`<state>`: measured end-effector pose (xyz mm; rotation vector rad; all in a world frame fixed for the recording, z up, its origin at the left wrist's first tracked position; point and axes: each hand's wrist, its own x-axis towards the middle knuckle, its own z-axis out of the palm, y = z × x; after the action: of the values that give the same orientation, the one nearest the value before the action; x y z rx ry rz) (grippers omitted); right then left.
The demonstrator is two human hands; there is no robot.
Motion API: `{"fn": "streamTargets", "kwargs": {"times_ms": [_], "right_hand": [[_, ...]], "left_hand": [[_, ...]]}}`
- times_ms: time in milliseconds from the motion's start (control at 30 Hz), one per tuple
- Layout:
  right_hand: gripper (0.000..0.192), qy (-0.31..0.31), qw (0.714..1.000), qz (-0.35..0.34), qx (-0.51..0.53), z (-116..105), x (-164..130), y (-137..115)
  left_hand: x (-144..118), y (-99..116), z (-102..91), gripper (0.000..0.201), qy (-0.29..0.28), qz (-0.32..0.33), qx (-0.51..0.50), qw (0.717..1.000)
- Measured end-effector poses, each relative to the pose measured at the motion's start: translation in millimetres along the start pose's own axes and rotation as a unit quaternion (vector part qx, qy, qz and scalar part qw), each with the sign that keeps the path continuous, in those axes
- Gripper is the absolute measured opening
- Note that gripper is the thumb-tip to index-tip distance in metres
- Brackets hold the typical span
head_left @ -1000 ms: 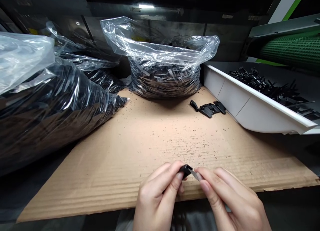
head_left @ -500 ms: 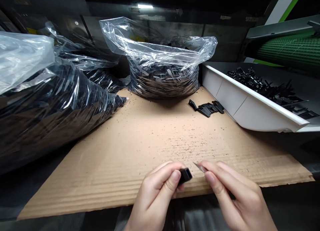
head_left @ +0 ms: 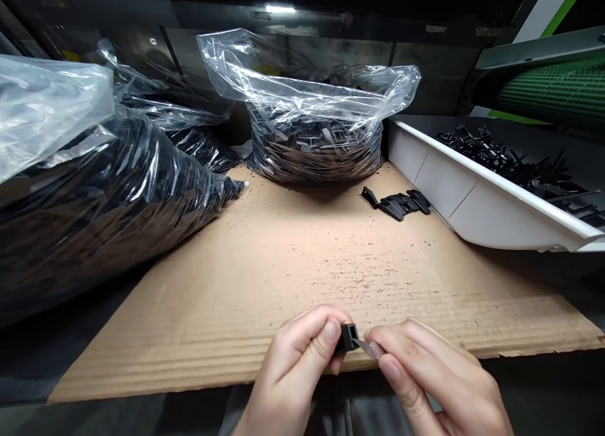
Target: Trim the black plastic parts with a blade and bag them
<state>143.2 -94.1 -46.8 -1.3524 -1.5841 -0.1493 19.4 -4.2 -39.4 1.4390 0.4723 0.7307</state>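
Observation:
Between the thumb and fingers of my left hand [head_left: 302, 354] is a small black plastic part [head_left: 348, 338], its square hollow end facing right. My right hand [head_left: 435, 367] pinches a thin metal blade [head_left: 367, 348]. The blade's tip meets the rim of the part's opening, close to its lower right corner. Both hands are just above the front edge of a cardboard sheet [head_left: 212, 297]. Most of the part is hidden in my left fingers, and the back of the blade is covered by my right fingers.
Several black parts [head_left: 397, 204] lie on the cardboard beside a white tray [head_left: 435, 171] that holds more black pieces [head_left: 510, 159]. A clear bag [head_left: 312, 127] of parts stands at the back. Another full bag [head_left: 104, 196] fills the left. Black shavings [head_left: 363, 272] dot the cardboard.
My right hand has moved left and slightly down, bringing the blade from apart to contact with the black part. My left hand keeps its hold. The whole view has shifted slightly.

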Motion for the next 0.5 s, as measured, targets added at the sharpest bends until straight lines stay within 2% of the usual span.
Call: {"fn": "streamTargets", "kwargs": {"times_ms": [133, 233, 333, 433, 500], "right_hand": [[0.02, -0.02, 0.998, -0.008, -0.066, -3.0, 2.2, 7.8], [0.018, -0.042, 0.996, 0.027, -0.071, -9.6, 1.5, 11.0], [0.018, -0.041, 0.995, 0.083, -0.026, -13.9, 2.7, 6.4], [0.018, -0.039, 0.989, 0.127, 0.069, -9.2, 11.0, -2.3], [0.012, -0.065, 0.968, 0.2, 0.138, -3.7, 18.5, -5.8]], "left_hand": [[0.4, 1.2, -1.2, 0.031, -0.04, 0.026, 0.009, 0.999], [-0.1, 1.2, -0.7, 0.03, -0.027, 0.027, 0.012, 0.999], [0.8, 0.7, 0.8, 0.028, 0.0, 0.016, 0.019, 1.0], [0.8, -0.3, 0.7, 0.027, -0.017, 0.016, 0.043, 0.999], [-2.0, -1.0, -1.3, 0.028, -0.035, 0.023, 0.085, 0.995]]}}
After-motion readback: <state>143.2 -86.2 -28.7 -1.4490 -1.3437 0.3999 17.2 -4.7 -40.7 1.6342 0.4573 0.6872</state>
